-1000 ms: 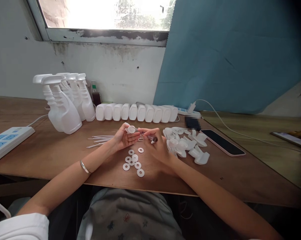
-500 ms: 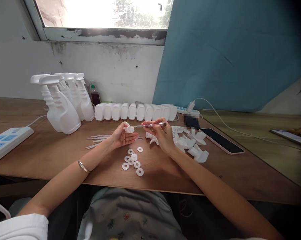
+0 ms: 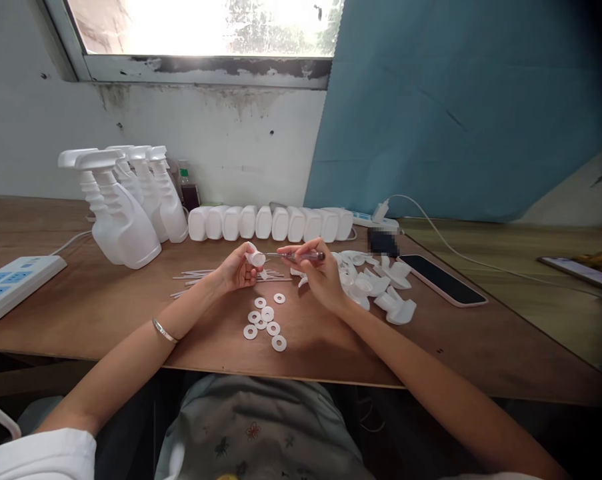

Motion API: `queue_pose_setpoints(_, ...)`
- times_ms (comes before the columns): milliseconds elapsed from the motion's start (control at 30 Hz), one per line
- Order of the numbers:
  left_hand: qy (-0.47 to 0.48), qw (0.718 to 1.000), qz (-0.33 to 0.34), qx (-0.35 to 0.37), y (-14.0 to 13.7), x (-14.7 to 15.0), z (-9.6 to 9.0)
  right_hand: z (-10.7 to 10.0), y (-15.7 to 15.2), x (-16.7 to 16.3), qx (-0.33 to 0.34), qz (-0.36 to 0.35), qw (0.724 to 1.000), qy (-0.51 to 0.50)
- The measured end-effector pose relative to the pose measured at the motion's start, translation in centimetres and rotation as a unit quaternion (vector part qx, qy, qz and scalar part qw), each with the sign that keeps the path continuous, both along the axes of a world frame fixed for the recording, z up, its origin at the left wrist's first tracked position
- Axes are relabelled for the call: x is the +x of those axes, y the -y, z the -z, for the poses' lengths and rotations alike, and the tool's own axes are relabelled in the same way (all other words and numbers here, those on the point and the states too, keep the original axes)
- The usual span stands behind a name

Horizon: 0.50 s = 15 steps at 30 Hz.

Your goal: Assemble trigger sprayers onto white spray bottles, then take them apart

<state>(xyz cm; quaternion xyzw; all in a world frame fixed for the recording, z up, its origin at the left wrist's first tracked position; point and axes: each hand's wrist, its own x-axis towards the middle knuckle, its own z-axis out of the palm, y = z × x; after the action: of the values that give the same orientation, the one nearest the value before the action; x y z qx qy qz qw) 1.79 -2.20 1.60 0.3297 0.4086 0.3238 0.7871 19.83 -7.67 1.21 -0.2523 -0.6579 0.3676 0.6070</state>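
Note:
My left hand (image 3: 237,272) is closed around a white spray trigger head (image 3: 257,258), its round collar facing right. Between the fingers of my right hand (image 3: 325,279) lies a screwdriver (image 3: 308,255) with a see-through handle. Its thin metal shaft points left, and the tip is at the collar's opening; whether it touches is too small to tell. Below the hands, several flat white ring washers (image 3: 267,313) are scattered on the wooden table (image 3: 211,347). Thin white tubes (image 3: 197,274) lie behind my left hand, partly hidden by it.
Loose white trigger heads (image 3: 371,283) are heaped right of my right hand, beside a phone (image 3: 443,280). White bottles (image 3: 263,223) lie in a row at the back. Assembled spray bottles (image 3: 131,230) stand left, near a power strip (image 3: 18,287). A cable (image 3: 455,250) crosses the right side.
My left hand has tilted the trigger head and curled its fingers in more. The screwdriver has shifted slightly left, its tip closer into the collar. The washers lie as before.

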Motion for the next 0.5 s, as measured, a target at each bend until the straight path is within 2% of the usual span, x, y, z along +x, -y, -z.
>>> queue_pose_setpoints(100, 0.013, 0.999, 0.039, 0.003, -0.1, -0.1, -0.1, -0.2, -0.5, 0.2, -0.043, -0.01, 0.999, -0.031)
queue_pose_setpoints(200, 0.021, 0.998, 0.052, -0.005, -0.1, -0.1, -0.2, 0.2, -0.4, 0.2, -0.02, 0.02, 1.0, -0.001)
queue_pose_setpoints(300, 0.045, 0.998, 0.035, -0.02, -0.1, -0.1, -0.3, 0.9, 0.2, 0.2, 0.093, 0.074, 0.987, 0.111)
queue_pose_setpoints(400, 0.083, 0.996, 0.021, -0.023, -0.1, 0.0, -0.3, 1.7, 0.4, 0.0, 0.233, 0.09, 0.941, 0.227)
queue_pose_setpoints(500, 0.126, 0.992, 0.014, -0.027, 0.1, 0.2, -0.1, 2.3, 0.1, -0.1, 0.318, 0.086, 0.903, 0.275)
